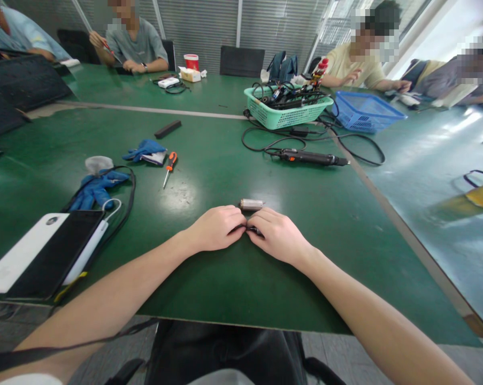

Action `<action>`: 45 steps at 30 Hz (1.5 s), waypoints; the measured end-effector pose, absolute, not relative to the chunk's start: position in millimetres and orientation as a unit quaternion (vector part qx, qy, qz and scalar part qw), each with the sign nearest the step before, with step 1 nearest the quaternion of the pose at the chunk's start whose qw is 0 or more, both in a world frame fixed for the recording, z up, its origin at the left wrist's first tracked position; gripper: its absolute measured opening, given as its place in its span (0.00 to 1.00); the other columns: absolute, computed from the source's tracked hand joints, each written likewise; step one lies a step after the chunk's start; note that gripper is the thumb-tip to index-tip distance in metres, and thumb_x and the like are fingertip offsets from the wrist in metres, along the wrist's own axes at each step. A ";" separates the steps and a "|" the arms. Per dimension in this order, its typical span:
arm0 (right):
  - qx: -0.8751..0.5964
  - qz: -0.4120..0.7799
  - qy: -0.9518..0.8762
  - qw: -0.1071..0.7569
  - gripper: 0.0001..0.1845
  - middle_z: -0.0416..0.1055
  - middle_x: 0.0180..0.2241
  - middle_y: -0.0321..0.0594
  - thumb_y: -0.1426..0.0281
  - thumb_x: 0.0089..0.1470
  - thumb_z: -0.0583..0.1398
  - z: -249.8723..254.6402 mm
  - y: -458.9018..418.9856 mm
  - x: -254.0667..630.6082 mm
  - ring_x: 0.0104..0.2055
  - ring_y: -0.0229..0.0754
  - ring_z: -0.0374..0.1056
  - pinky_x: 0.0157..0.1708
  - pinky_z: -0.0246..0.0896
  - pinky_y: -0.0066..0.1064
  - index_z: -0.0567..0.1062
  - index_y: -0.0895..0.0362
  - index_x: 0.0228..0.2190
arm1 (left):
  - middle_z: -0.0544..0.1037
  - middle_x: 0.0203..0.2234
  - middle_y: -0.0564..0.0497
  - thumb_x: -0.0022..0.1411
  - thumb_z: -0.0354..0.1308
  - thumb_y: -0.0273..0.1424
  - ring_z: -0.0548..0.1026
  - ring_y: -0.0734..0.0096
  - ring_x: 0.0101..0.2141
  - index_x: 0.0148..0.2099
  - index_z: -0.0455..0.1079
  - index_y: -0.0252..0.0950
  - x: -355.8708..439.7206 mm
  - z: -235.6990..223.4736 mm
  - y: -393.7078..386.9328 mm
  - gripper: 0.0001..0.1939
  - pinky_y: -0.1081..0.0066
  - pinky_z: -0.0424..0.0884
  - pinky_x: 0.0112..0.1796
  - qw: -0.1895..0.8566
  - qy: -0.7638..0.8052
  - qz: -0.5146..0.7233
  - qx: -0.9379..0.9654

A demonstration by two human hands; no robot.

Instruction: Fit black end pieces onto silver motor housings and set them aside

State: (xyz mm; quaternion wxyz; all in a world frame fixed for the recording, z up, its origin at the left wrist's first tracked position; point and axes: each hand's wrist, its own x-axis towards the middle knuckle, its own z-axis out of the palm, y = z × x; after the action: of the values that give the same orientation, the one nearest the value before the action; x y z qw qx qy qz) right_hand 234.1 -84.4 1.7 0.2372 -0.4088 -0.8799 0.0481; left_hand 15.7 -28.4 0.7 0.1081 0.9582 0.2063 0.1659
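My left hand (219,229) and my right hand (280,235) meet over the green table (233,283), fingers closed. Between their fingertips is a small dark part (254,230), mostly hidden by the fingers, so its kind does not show. Each hand seems to pinch one end of it. Just beyond the fingertips a silver metal cylinder (252,204) lies on its side, close to my right fingers. Farther off to the left lies a screwdriver (171,162) with an orange and black handle.
Left are blue gloves (97,191), a white-and-black phone-like device (56,251) and a cable. Ahead lie a black bar (168,129), a corded electric screwdriver (311,157), a green basket (283,115) of cables and a blue basket (363,115). Several people sit around the table.
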 end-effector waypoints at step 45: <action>-0.839 0.003 -0.543 -0.025 0.14 0.76 0.26 0.55 0.69 0.54 0.57 8.5 -52.2 386.1 0.36 0.57 0.75 0.35 0.65 0.39 0.82 0.61 0.28 | 0.77 0.36 0.47 0.71 0.51 0.30 0.74 0.65 0.39 0.42 0.73 0.35 10.3 -2.3 -28.5 0.09 0.66 0.71 0.43 0.089 0.221 0.168 0.957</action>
State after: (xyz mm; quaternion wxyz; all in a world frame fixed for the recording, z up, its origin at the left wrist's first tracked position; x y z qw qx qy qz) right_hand 386.1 -52.2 8.5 -0.0253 -0.8391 -0.5434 0.0032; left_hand 10.3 -28.5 -2.3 0.0892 0.9566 0.2207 0.1681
